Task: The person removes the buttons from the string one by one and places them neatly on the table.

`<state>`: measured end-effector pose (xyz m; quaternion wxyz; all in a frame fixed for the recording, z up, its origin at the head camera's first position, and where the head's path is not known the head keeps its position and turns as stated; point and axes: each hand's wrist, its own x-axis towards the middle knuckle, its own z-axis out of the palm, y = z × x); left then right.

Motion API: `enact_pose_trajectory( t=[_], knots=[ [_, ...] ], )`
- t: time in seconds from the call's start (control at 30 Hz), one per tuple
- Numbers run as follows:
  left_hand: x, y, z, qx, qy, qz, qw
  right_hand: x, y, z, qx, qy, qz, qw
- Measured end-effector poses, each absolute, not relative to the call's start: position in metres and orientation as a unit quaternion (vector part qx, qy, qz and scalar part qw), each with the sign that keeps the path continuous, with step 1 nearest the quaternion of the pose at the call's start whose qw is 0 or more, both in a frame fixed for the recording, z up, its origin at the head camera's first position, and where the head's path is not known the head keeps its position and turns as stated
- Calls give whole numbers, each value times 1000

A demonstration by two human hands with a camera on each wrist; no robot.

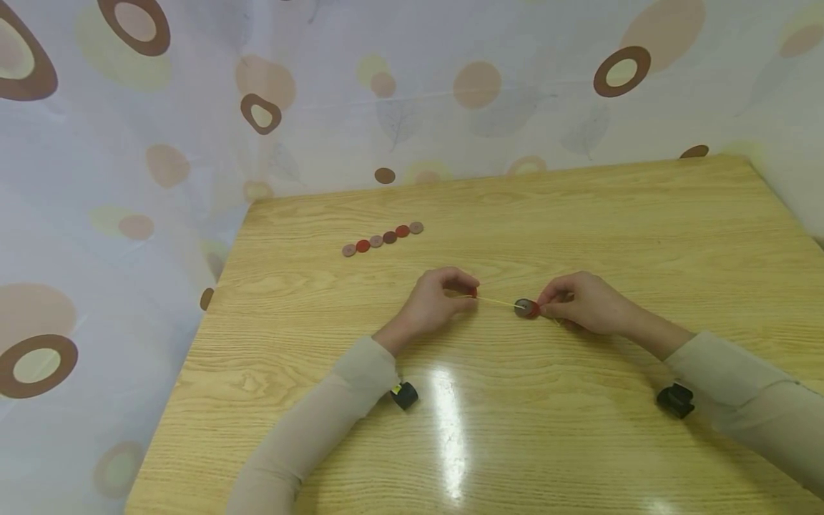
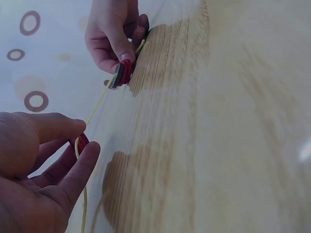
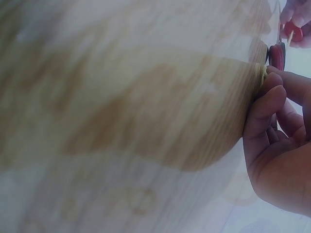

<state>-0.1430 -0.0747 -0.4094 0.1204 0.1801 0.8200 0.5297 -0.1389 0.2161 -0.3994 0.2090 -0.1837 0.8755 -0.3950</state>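
My left hand [image 1: 440,300] pinches a red button [image 2: 81,141] between thumb and fingers. A yellow string [image 1: 498,302] passes through that button and stretches across to a small stack of buttons [image 1: 526,308], dark grey and red, threaded on it. The string's other part hangs down past my left palm in the left wrist view. My right hand [image 1: 589,304] pinches the string close behind the stack, where a yellow knot [image 3: 264,73] shows at the fingertips. In the left wrist view the stack [image 2: 124,73] lies against the right fingertips.
A slanting row of several flat round buttons [image 1: 389,237], red, brown and pinkish grey, lies on the wooden table [image 1: 579,229] beyond my left hand. A patterned curtain [image 1: 425,86] hangs behind and to the left of the table. Dark camera mounts [image 1: 404,395] sit at both wrists.
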Motion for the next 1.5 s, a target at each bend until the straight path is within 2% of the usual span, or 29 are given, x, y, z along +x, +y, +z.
enact_pose_trajectory(
  t=[1.5],
  knots=[
    [-138,-94,-410,147,817,546,112,-137,216,-397,-181,872,-401,215]
  ],
)
